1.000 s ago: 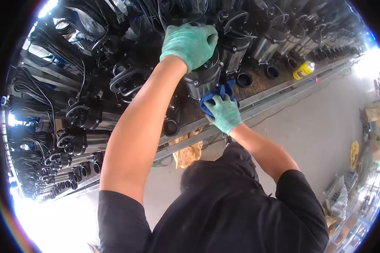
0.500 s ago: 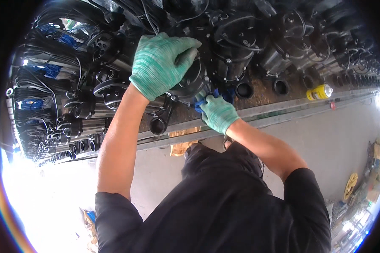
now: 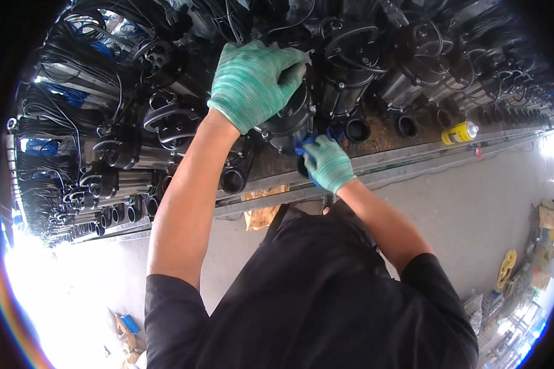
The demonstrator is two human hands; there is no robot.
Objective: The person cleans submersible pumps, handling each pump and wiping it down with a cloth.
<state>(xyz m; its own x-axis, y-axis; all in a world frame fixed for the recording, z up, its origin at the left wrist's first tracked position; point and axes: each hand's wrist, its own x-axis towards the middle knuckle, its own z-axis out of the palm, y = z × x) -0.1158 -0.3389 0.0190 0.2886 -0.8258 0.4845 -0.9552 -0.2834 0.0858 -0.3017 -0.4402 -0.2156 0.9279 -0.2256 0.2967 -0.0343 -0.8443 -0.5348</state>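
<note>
Holding a blue cloth (image 3: 304, 144) at the foot of a pump (image 3: 294, 123)

Both of my hands wear green knit gloves. My left hand (image 3: 256, 84) bends over the top of the pump, with a narrow gap between thumb and forefinger; the other fingertips are hidden, so I cannot tell whether they close on anything. My right hand (image 3: 331, 165) is bunched over the blue cloth, fingers bent around it, beside a dark round pipe mouth (image 3: 302, 166) that it partly covers.

The pump sits right in front of me, near the front edge of a brown bench (image 3: 378, 138). Just to its right is a second pump (image 3: 345, 95), and more run off that way in a row. On my left, further pumps (image 3: 127, 183) line the bench, with bundles of black cable (image 3: 54, 117) behind them. A yellow can (image 3: 458, 133) is to the right, near the metal rail (image 3: 381, 160) along the bench's edge. Lower down, brown paper (image 3: 264, 212) shows by the rail, and a yellow reel (image 3: 506, 268) lies on the grey floor (image 3: 437, 224).
</note>
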